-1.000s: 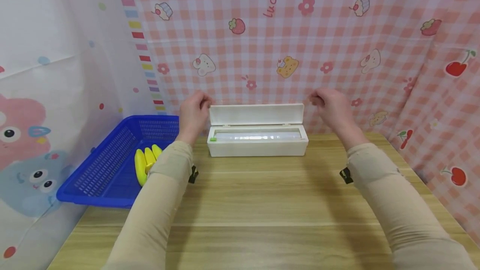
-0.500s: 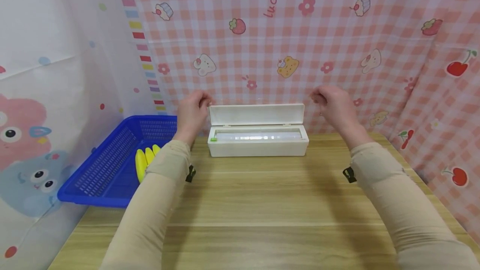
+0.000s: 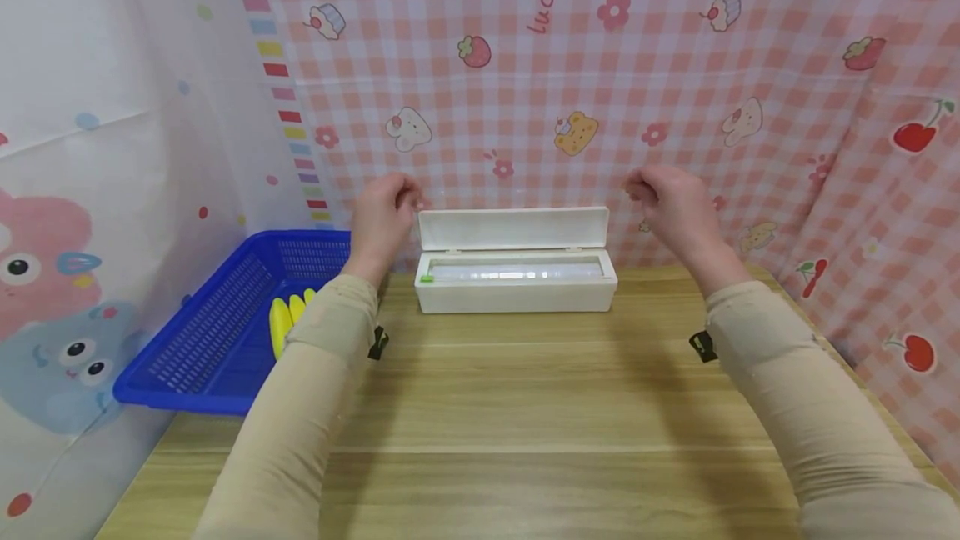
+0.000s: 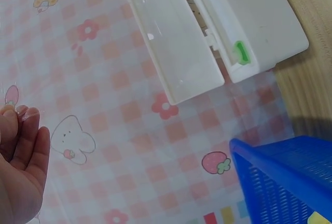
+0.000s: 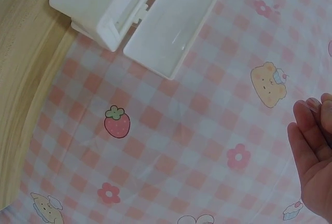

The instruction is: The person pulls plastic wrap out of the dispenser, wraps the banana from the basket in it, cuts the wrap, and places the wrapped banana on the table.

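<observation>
A white plastic wrap dispenser (image 3: pixel 516 294) stands at the back of the table, its lid (image 3: pixel 513 229) raised and a shiny clear roll (image 3: pixel 517 273) inside. A green slider (image 3: pixel 427 279) sits at its left end. My left hand (image 3: pixel 384 219) is raised beside the lid's left corner, thumb and fingertips pinched together. Faint glints of clear plastic wrap (image 4: pixel 32 114) show at those fingertips in the left wrist view. My right hand (image 3: pixel 682 211) mirrors it beyond the right corner, also pinching. The transparent sheet between the hands is barely visible.
A blue plastic basket (image 3: pixel 187 332) stands at the left with yellow bananas (image 3: pixel 280 323) in it, partly hidden by my left sleeve. Checked pink cloth (image 3: pixel 510 107) hangs close behind the dispenser. Wooden tabletop (image 3: pixel 525 407) lies in front.
Both hands have risen slightly and drawn a little further apart, still pinching. The dispenser and basket have not moved.
</observation>
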The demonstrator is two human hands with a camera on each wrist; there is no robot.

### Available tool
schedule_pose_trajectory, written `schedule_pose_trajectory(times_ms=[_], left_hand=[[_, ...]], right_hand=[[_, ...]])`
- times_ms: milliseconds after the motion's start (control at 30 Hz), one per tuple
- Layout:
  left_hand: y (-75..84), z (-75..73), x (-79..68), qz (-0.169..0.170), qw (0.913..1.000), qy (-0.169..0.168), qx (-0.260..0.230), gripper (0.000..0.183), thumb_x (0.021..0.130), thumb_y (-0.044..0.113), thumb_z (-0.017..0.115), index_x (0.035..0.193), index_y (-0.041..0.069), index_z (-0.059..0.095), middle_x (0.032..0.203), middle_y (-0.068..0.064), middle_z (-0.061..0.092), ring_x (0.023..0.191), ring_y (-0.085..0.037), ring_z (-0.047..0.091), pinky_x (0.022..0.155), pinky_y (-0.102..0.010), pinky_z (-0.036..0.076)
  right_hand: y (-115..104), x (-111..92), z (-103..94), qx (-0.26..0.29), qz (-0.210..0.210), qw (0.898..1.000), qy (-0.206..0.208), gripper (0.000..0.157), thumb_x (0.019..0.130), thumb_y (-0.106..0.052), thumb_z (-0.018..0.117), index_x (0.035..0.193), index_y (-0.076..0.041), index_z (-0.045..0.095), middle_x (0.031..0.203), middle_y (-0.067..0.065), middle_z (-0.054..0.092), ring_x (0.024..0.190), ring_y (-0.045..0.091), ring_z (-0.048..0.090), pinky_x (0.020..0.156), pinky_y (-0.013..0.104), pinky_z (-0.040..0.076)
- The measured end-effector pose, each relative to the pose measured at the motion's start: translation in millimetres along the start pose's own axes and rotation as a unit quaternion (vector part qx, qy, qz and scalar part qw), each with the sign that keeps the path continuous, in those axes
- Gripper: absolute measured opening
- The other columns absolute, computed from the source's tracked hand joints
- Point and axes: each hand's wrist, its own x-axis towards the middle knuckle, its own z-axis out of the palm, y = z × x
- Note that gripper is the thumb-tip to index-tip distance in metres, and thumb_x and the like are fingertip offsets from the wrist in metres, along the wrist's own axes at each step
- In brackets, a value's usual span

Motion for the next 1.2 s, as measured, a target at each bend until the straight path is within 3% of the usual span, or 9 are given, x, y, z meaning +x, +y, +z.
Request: schedule_pose_trajectory(times_ms=[300, 600, 1200], left_hand=[[-0.6, -2.0, 3.6, 0.017, 0.9998, 0.008, 0.008, 0.01, 0.095, -0.003, 0.059, 0.096, -0.001, 0.069, 0.095, -0.015, 0.069, 0.091, -0.029, 0.062, 0.084, -0.039, 0.052], [2.2, -6.8, 4.5, 0.057, 0.9977, 0.035, -0.007, 0.01, 0.093, -0.005, 0.061, 0.092, -0.002, 0.07, 0.092, -0.015, 0.071, 0.086, -0.03, 0.064, 0.081, -0.04, 0.051], [9.7, -17.0, 4.8, 0.082, 0.9954, 0.045, -0.018, 0.011, 0.093, -0.007, 0.06, 0.091, -0.002, 0.069, 0.09, -0.015, 0.071, 0.083, -0.028, 0.065, 0.077, -0.037, 0.054]], right_hand=[[-1, 3, -3.4, -0.005, -0.012, 1.0, 0.018, 0.012, 0.097, 0.001, 0.058, 0.103, 0.003, 0.068, 0.102, 0.02, 0.069, 0.095, 0.036, 0.063, 0.086, 0.05, 0.051], [0, 5, -7.3, 0.0, -0.039, 0.998, 0.042, 0.011, 0.097, 0.002, 0.058, 0.099, 0.0, 0.069, 0.099, 0.018, 0.069, 0.092, 0.034, 0.064, 0.085, 0.049, 0.051], [-2, 7, -15.2, 0.005, -0.067, 0.996, 0.066, 0.01, 0.095, 0.004, 0.06, 0.096, 0.002, 0.07, 0.096, 0.019, 0.07, 0.091, 0.034, 0.064, 0.084, 0.047, 0.052]])
